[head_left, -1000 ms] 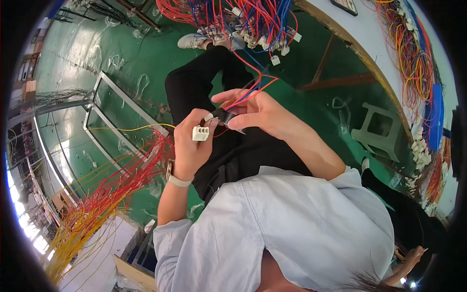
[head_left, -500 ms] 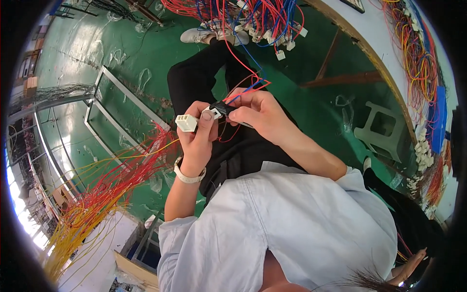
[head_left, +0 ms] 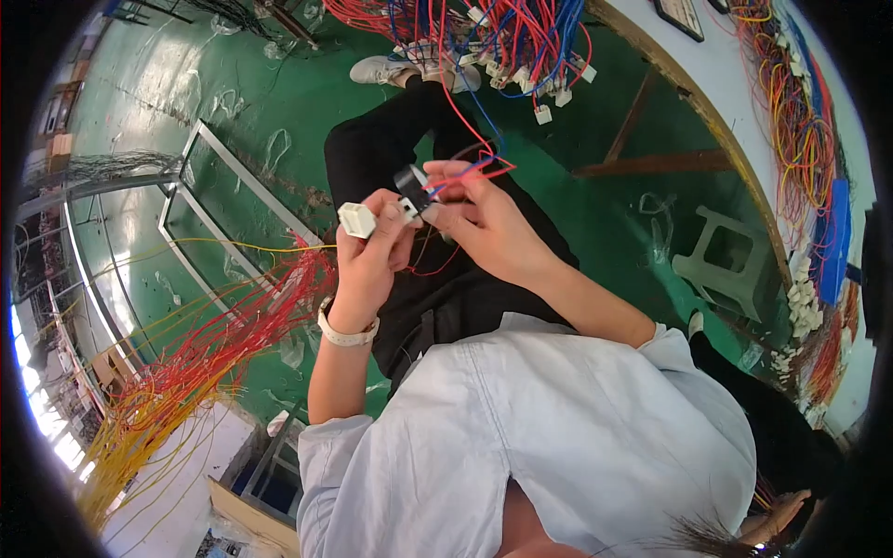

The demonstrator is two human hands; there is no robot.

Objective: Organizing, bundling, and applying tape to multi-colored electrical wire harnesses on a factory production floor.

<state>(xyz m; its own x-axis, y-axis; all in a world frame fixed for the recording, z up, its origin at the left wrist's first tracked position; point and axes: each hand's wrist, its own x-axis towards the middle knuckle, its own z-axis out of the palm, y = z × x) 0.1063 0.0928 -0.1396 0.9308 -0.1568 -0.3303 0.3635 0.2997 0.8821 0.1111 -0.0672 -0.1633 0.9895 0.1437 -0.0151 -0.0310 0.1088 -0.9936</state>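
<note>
Left hand: closed on white rectangular plastic connector, held above lap. Right hand: pinching small black plastic connector block with red and blue wires. Advice: steady block, align each wire squarely, keep slack untangled.

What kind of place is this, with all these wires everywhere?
Probably a wire-harness assembly workshop. Red and yellow wires lie in bundles over a green floor, more wires with white plugs hang ahead, and the left hand and right hand work on a black connector.
</note>
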